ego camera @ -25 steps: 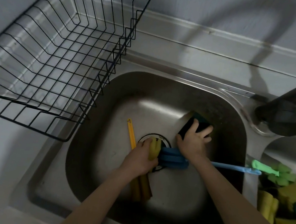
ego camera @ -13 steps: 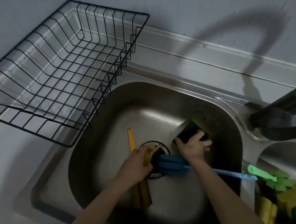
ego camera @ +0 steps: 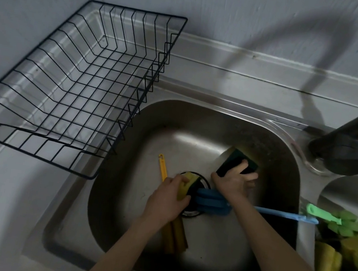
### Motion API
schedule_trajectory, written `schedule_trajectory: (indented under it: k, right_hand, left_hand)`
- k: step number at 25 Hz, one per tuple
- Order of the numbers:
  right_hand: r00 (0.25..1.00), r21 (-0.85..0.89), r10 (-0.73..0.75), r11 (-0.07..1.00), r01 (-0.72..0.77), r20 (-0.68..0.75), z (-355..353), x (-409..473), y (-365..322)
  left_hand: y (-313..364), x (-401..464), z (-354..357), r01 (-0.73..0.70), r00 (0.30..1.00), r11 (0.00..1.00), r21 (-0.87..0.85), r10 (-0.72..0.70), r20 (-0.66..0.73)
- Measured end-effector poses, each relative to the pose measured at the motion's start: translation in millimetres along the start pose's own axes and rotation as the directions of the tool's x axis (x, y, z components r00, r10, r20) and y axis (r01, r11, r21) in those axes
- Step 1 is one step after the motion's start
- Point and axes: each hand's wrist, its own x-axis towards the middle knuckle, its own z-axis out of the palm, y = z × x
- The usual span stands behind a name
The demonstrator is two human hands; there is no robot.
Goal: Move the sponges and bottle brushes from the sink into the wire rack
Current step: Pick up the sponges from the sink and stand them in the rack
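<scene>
Both hands are down in the left sink basin (ego camera: 155, 131). My left hand (ego camera: 168, 199) grips a yellow sponge (ego camera: 187, 184) over the drain. My right hand (ego camera: 233, 181) is closed on a dark green and yellow sponge (ego camera: 237, 160) at the basin's back right. A blue bottle brush (ego camera: 212, 202) lies across the drain, its handle running right over the divider. A yellow bottle brush (ego camera: 175, 234) lies under my left hand, its handle (ego camera: 162, 165) pointing up-left. The black wire rack (ego camera: 68, 85) stands on the counter at the left with nothing in it.
A dark faucet (ego camera: 348, 143) rises at the right, behind the divider. The right basin holds a green brush (ego camera: 333, 219) and several yellow and green sponges (ego camera: 350, 263). A grey wall runs along the back.
The view has tilted upward, so everything sits lower in frame. My right hand has lifted the dark green sponge's edge and closed on it. My left hand keeps its hold on the yellow sponge.
</scene>
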Motion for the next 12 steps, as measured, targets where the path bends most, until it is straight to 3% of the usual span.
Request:
schedule_trajectory:
  k: [5,12]
  right_hand:
    - [0.999,0.115,0.011,0.993,-0.016,0.044,-20.2,-14.9,-10.0]
    - [0.981,0.26,-0.193,0.949,0.18,0.028,-78.0,-59.3,-19.8]
  left_hand:
    - [5.0,-2.2,-13.0,-0.066,0.995,0.997,-0.049,0.062,-0.083]
    - [42.7,-32.2,-52.1,-0.246,0.946,0.965,-0.09,0.218,-0.241]
